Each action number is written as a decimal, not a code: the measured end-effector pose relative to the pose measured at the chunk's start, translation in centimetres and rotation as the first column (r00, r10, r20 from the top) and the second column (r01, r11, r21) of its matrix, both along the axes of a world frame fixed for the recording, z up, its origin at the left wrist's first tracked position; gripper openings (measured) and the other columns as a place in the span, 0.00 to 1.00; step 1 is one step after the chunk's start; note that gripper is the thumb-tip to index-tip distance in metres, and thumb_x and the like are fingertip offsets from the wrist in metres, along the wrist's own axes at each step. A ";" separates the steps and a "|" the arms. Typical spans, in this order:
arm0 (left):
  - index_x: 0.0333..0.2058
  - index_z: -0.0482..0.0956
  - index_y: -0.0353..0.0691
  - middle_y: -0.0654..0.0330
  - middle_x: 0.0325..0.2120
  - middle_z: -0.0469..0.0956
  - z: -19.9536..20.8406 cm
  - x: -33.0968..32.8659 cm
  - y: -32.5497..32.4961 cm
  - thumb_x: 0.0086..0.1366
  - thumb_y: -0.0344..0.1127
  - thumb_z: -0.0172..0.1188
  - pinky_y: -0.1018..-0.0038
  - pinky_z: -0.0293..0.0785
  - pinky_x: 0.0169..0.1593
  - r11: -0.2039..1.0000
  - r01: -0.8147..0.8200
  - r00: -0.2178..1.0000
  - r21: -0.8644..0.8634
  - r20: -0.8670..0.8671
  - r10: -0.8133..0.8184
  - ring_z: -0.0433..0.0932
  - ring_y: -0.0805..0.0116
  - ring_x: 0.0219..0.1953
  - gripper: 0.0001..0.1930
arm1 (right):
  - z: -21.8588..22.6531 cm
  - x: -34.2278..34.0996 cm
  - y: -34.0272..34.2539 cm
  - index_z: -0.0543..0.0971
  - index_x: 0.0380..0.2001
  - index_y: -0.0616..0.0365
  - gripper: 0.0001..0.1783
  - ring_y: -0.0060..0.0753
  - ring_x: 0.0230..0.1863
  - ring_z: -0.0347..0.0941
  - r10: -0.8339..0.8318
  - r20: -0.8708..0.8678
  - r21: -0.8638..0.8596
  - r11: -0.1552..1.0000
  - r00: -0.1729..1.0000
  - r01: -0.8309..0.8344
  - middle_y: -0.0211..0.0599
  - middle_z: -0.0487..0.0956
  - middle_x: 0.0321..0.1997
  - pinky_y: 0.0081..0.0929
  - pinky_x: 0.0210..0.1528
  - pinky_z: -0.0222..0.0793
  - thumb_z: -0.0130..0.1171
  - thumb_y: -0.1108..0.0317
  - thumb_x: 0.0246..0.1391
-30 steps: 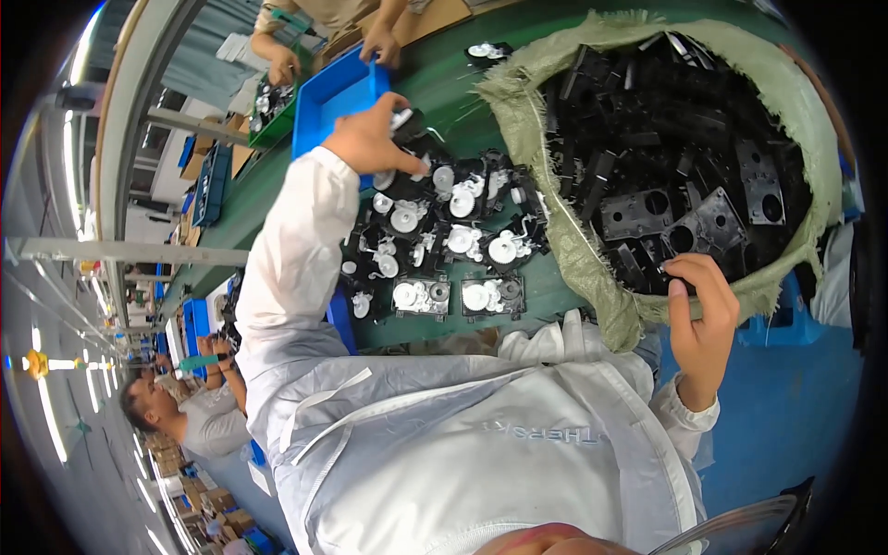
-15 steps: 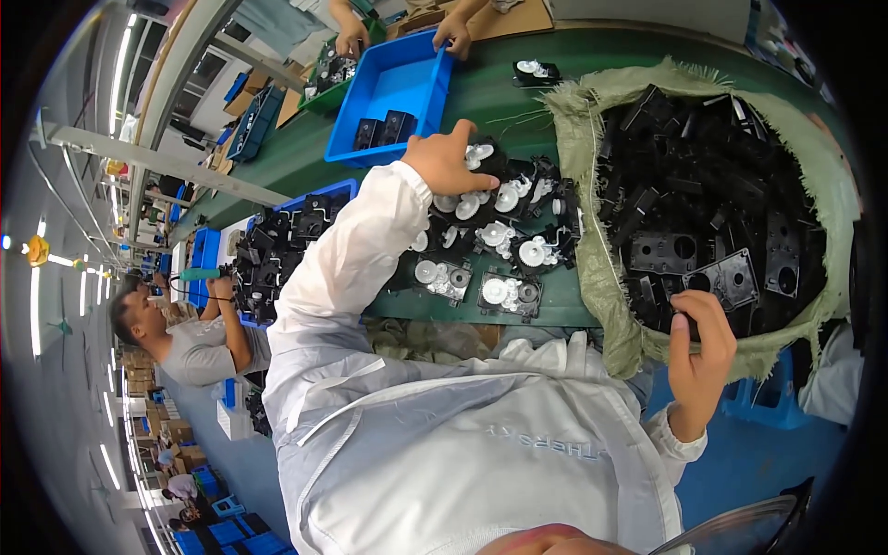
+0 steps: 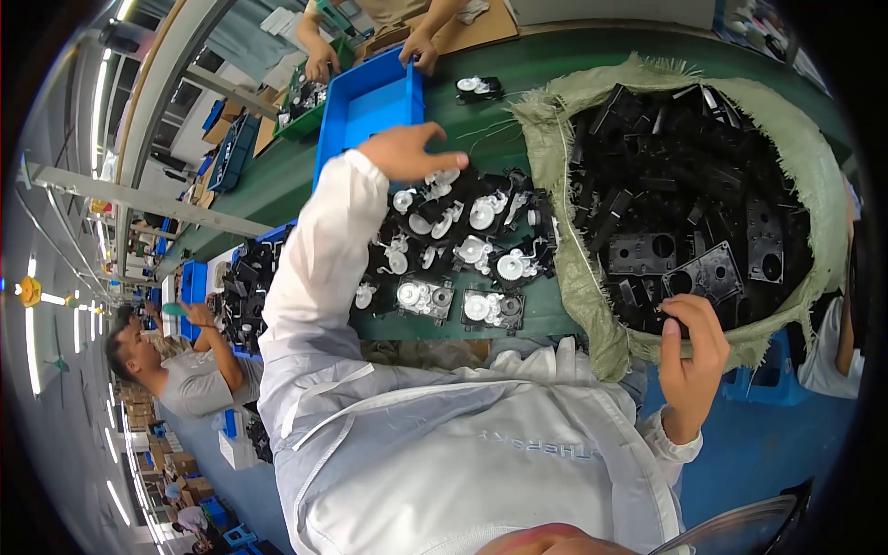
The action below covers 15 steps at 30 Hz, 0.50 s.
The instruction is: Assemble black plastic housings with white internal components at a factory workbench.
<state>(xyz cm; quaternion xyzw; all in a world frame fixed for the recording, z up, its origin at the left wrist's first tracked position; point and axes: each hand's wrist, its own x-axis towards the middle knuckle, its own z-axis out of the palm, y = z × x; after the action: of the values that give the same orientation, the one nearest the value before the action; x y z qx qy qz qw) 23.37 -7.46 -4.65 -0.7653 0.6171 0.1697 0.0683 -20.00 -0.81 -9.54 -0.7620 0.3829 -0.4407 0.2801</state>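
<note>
My left hand (image 3: 403, 153) reaches across the green table with thumb and fingers spread. It hovers over the far edge of a group of black gear assemblies (image 3: 481, 250) with white gears, beside the blue bin (image 3: 370, 111). The hand and sleeve cover the bin's near part. By the near rim of a green woven sack (image 3: 601, 324), my right hand (image 3: 696, 356) is loosely bent, its thumb apart from the index finger and nothing visible between them. The sack is filled with black plastic housings (image 3: 712, 273). Whether the right fingertips touch a housing, I cannot tell.
Across the table, another person's hand (image 3: 421, 51) grips the blue bin's far rim. One more gear assembly (image 3: 479, 89) lies alone near the back. To the left, a bin of black parts (image 3: 250, 287) stands by a seated co-worker (image 3: 185, 370). A blue stool (image 3: 772, 375) is at right.
The whole view has shifted slightly. My left hand has moved back off the gear assemblies toward the blue bin and now hides the black parts inside it. My right hand has barely moved.
</note>
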 end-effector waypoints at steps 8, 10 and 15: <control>0.44 0.83 0.43 0.52 0.39 0.81 -9.9 10.1 -14.3 0.58 0.46 0.61 0.55 0.64 0.51 0.977 0.169 0.733 -0.129 0.680 -0.037 0.70 0.51 0.50 0.19 | 0.7 -1.0 0.6 0.77 0.33 0.66 0.10 0.41 0.36 0.73 -0.198 -0.009 -0.112 0.974 0.980 0.195 0.45 0.79 0.37 0.30 0.42 0.70 0.53 0.83 0.45; 0.44 0.84 0.46 0.53 0.41 0.81 -11.3 11.3 -16.2 0.58 0.48 0.61 0.50 0.59 0.54 0.992 0.118 0.726 -0.038 0.686 -0.059 0.63 0.47 0.56 0.19 | 0.8 -1.2 0.9 0.77 0.33 0.66 0.10 0.41 0.36 0.72 -0.291 -0.024 -0.134 0.949 0.957 0.285 0.45 0.79 0.37 0.31 0.43 0.70 0.53 0.83 0.45; 0.45 0.83 0.47 0.55 0.42 0.82 -10.0 10.3 -16.5 0.59 0.51 0.61 0.53 0.61 0.54 0.979 0.086 0.768 0.187 0.614 -0.185 0.69 0.52 0.53 0.20 | 0.9 -1.9 1.2 0.77 0.33 0.66 0.09 0.41 0.37 0.72 -0.371 -0.018 -0.176 0.915 0.928 0.362 0.45 0.78 0.37 0.31 0.44 0.69 0.52 0.82 0.46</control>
<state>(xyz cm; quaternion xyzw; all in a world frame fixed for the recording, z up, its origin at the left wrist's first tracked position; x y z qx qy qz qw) 33.62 -23.99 -14.68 -0.7241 0.5985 -0.0551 0.3384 -21.89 0.41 -8.67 -0.7088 0.4870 -0.4968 0.1166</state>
